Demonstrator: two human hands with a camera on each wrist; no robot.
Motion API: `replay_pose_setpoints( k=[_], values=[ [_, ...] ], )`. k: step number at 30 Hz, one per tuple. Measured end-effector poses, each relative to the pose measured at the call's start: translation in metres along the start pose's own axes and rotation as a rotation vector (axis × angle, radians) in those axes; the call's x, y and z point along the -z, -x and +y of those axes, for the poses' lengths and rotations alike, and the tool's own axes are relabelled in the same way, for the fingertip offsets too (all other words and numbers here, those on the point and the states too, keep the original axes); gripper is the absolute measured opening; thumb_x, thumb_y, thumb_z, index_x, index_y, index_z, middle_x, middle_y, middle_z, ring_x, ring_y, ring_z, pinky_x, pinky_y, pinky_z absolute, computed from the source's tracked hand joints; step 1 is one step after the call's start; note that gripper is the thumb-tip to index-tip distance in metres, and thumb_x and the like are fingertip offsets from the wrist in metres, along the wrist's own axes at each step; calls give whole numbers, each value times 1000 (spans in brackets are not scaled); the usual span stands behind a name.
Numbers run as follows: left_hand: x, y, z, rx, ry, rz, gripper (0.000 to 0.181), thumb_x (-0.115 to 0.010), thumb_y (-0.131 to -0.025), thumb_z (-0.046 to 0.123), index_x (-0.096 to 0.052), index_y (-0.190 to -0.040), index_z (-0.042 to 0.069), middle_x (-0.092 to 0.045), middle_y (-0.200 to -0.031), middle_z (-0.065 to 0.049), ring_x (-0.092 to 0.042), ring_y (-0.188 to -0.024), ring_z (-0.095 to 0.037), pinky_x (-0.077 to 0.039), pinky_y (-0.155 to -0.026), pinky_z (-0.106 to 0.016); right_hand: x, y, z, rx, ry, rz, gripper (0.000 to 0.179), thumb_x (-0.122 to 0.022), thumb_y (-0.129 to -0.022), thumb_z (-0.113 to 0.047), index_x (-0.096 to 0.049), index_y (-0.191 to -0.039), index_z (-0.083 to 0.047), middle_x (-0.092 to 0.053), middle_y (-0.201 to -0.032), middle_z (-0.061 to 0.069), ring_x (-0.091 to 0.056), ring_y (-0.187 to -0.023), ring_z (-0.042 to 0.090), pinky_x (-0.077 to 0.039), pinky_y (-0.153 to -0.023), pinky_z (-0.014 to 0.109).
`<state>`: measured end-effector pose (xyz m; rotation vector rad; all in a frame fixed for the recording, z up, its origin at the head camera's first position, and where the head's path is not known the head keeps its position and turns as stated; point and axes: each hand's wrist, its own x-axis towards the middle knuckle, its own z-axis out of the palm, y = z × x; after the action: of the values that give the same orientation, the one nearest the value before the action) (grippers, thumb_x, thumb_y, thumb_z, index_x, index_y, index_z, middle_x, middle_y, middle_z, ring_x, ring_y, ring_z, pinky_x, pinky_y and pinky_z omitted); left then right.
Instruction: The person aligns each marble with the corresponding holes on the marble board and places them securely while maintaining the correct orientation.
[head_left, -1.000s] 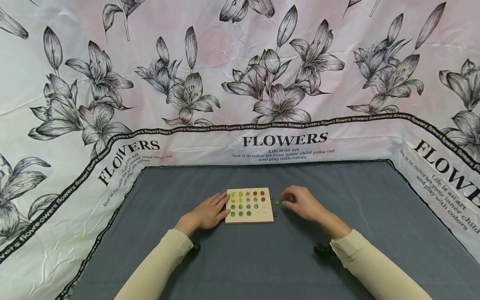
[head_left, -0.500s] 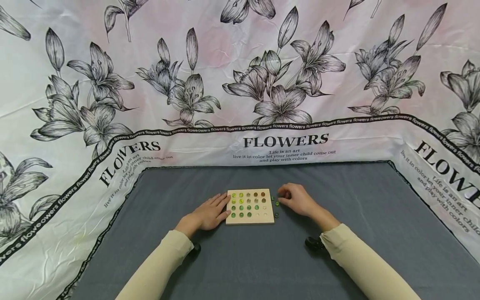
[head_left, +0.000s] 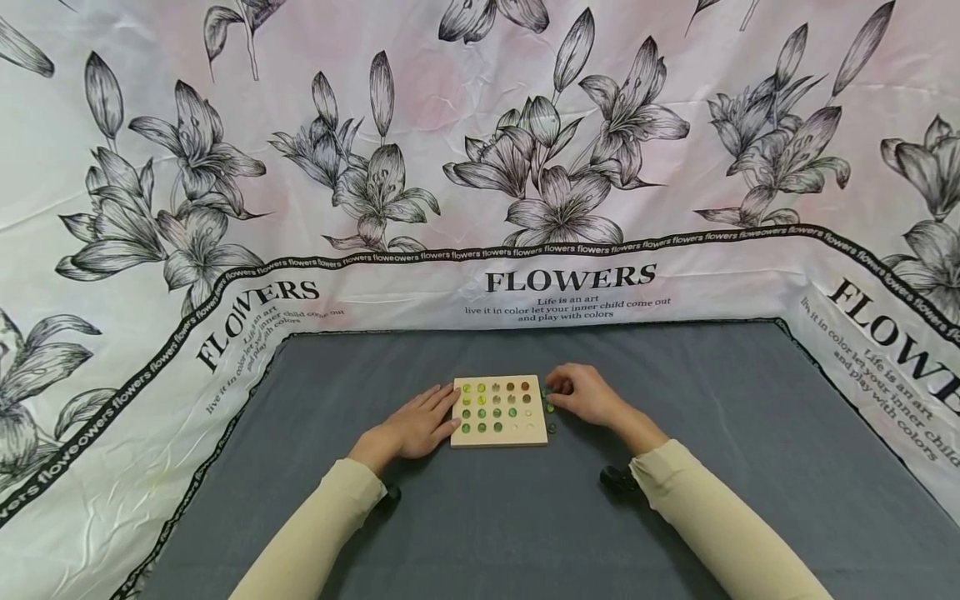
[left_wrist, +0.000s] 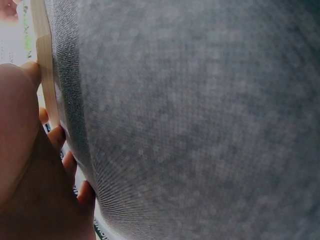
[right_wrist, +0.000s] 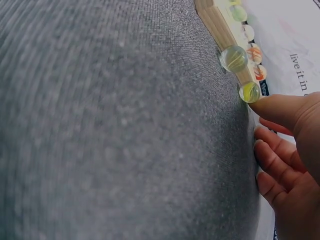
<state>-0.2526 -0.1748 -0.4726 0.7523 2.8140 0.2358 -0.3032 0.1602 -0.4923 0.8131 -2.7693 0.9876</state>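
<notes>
A pale wooden board (head_left: pixel 517 436) with rows of round hollows lies on the grey cloth, several of them filled with green, yellow, clear and brown glass marbles. My left hand (head_left: pixel 408 425) rests at its left edge, fingers stretched out and thumb against the side; the left wrist view shows the thumb (left_wrist: pixel 31 75) on the wood. Beyond the right edge, my right hand (head_left: pixel 588 393) has thumb and forefinger around a green marble (head_left: pixel 546 392). A yellow-green marble (right_wrist: pixel 248 93) sits right at the thumb tip, and a clear marble (right_wrist: pixel 234 59) lies nearer me. The forefinger is hidden in the right wrist view.
Grey cloth (head_left: pixel 480 517) covers the table. Behind and at both sides hangs a white flower-printed fabric (head_left: pixel 420 292). A dark wrist device (head_left: pixel 618 479) sits under the right cuff, and another (head_left: pixel 390 497) under the left.
My right hand has moved left to the loose marbles beside the board. The yellow-green marble has shifted slightly toward me and left. My left hand and the board have stayed put.
</notes>
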Motion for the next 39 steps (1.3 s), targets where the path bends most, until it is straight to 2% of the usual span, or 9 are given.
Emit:
replay_pose_setpoints(
  k=[9,15,25,32,39],
  values=[
    [-3,0,-1,1,-5,1,62,-33,-113,43,-20,-166,13,-17,-171,-8,-13,-158,-29,-18,-127,-48,-5,-2,-3,18,3,-4,15,-77,-92,-9,-75,-105,-2,-66,-90,5,-57,-77,15,-50,-69,34],
    [-3,0,-1,0,-3,1,62,-33,-113,43,-19,-166,13,-16,-171,-8,-13,-158,-30,-17,-127,-48,-4,-1,-4,0,11,0,11,-77,-93,-10,-75,-102,-4,-66,-87,2,-57,-75,13,-49,-68,33],
    [-1,0,-1,-9,3,5,62,-35,-113,42,-20,-165,12,-17,-171,-10,-13,-158,-31,-18,-126,-49,5,10,-5,43,42,20,9,-78,-92,-11,-74,-99,-6,-69,-88,0,-62,-78,12,-53,-69,33],
    [-1,-1,-2,-6,-1,3,62,-35,-113,40,-20,-165,11,-16,-171,-11,-13,-158,-32,-17,-126,-49,11,18,-15,51,41,11,9,-78,-92,-10,-74,-100,-7,-69,-89,-1,-63,-79,11,-54,-71,33],
    [-1,-2,-2,-8,3,-5,62,-36,-113,40,-20,-165,11,-17,-171,-10,-13,-158,-31,-17,-127,-49,11,24,-25,92,21,-2,9,-78,-92,-10,-74,-100,-6,-69,-89,-3,-62,-78,9,-54,-70,32]
  ],
)
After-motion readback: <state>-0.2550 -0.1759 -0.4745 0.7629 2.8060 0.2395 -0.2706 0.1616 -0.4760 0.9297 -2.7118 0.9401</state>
